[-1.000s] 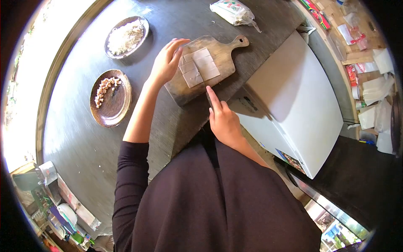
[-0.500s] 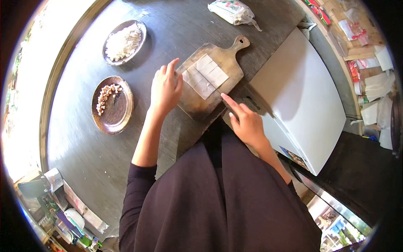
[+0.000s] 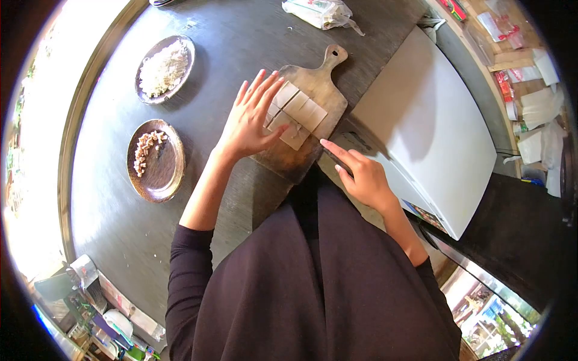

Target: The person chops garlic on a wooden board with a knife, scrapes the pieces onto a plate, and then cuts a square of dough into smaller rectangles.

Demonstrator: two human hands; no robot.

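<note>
A wooden cutting board [image 3: 328, 81] with a handle lies near the table's edge. On it sits a pale, flat, thin-looking food [image 3: 305, 110], cut into several rectangular pieces with dark gaps between some of them. My left hand [image 3: 248, 123] is open, fingers spread, over the left side of the pieces; its thumb reaches across the lower ones. Close to the board's right edge, my right hand [image 3: 367, 180] is closed around a knife [image 3: 345, 169], index finger stretched forward along it. Most of the knife is hidden by the hand, and its thin blade is hard to make out.
Left on the dark table [image 3: 226, 54] are a plate of white shredded food [image 3: 164, 68] and a brown plate [image 3: 159, 174] with small chopped pieces. A white plastic package [image 3: 319, 13] lies at the back. A white chest-like appliance [image 3: 433, 132] stands right of the table.
My left hand has spread its fingers and moved right over the pieces, and some gaps between them look wider. My right hand sits slightly farther right and lower. The view has shifted a little.
</note>
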